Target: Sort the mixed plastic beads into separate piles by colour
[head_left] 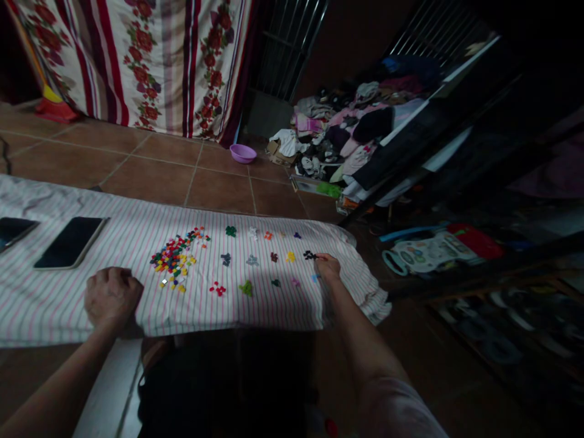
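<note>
My left hand (114, 295) rests in a loose fist on the striped cloth, with no piece showing in it. Left of centre lies a mixed heap of small coloured pieces (176, 255). To its right are little piles sorted by colour, among them dark green (230, 231), white (253, 233), yellow (291, 257), red (218, 288) and lime green (246, 288). At the black pile (309, 255), my right hand (328, 266) has its fingers pinched together. Whatever is between those fingertips is too small to make out. A few light blue pieces (315, 278) lie just below that hand.
Two phones lie on the left of the striped cloth (132, 225), the nearer one a dark-screened phone (72, 242). Beyond, on the tiled floor, stand a purple basin (243, 153) and a large heap of clothes (347, 125). A toy panel (429, 252) is off to the right.
</note>
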Motion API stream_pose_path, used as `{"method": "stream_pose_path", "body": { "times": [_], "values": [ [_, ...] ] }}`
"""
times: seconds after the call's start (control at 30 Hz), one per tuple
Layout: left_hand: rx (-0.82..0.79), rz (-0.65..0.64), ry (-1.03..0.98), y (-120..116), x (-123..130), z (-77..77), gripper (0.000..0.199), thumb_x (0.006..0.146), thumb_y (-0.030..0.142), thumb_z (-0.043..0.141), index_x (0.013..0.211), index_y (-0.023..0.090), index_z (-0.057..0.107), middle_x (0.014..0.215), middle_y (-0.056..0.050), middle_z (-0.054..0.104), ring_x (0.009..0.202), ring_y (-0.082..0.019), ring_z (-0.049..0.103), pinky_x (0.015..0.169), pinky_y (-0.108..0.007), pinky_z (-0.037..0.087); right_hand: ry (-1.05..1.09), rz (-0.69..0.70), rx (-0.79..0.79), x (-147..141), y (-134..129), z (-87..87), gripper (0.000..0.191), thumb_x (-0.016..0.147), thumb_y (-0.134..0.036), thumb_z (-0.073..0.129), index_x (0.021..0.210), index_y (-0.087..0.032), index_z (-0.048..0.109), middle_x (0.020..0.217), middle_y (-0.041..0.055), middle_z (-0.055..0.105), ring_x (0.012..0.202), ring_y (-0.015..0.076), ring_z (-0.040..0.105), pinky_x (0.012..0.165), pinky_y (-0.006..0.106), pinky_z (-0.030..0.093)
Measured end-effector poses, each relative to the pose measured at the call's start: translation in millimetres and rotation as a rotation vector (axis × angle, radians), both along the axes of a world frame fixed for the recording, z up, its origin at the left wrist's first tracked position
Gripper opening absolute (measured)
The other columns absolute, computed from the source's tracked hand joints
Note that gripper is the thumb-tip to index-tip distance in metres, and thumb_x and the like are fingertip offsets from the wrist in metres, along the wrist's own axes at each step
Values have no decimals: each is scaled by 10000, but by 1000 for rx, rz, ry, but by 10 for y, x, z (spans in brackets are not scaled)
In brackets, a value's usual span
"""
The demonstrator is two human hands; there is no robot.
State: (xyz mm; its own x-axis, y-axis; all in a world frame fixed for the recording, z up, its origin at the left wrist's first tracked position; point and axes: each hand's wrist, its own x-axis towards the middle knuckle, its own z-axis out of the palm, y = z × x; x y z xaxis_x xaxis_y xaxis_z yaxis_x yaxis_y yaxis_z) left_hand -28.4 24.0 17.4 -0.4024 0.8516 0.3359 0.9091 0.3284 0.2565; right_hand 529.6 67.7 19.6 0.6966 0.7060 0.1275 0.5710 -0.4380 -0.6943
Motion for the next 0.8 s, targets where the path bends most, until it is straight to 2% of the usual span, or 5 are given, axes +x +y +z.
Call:
{"method": "stream_pose_path", "body": {
  "times": [0.3, 0.43, 0.57, 0.67, 0.8],
  "values": [
    [18, -13, -57, -20, 33, 57, 219, 795, 294, 413, 858, 158, 573, 873, -108, 531, 905, -261, 469, 751, -390, 398, 25, 16, 3, -3, 46, -177, 328, 579, -214, 499, 828, -193, 711, 785, 26, 708, 775, 189, 647, 765, 290, 502],
    [54, -19, -16, 1, 6, -11, 231, 788, 281, 424, 864, 137, 588, 876, -109, 543, 886, -242, 463, 754, -372, 391, 46, 52, 48, 1, -12, -175, 353, 606, -270, 507, 888, -175, 697, 819, 49, 707, 800, 205, 648, 783, 314, 504],
    [47, -6, 22, 21, -24, -83, 237, 783, 272, 428, 865, 129, 598, 882, -121, 563, 882, -249, 472, 745, -365, 380, -90, 89, 107, -82, -1, -107, 373, 660, -331, 471, 905, -158, 694, 865, 86, 703, 834, 231, 635, 828, 365, 482],
    [58, -19, 38, 26, -41, -106, 234, 793, 268, 412, 877, 145, 592, 904, -120, 575, 893, -251, 477, 749, -358, 372, -118, 211, 133, -304, 145, -39, 396, 687, -380, 472, 915, -148, 698, 849, 96, 698, 793, 229, 628, 792, 363, 483],
    [54, -16, 45, 32, -48, -95, 214, 787, 256, 410, 868, 161, 584, 897, -113, 571, 886, -251, 468, 755, -361, 367, -120, 435, 178, -900, 440, 40, 369, 720, -391, 473, 902, -169, 704, 842, 78, 696, 770, 208, 626, 761, 340, 488]
  ]
}}
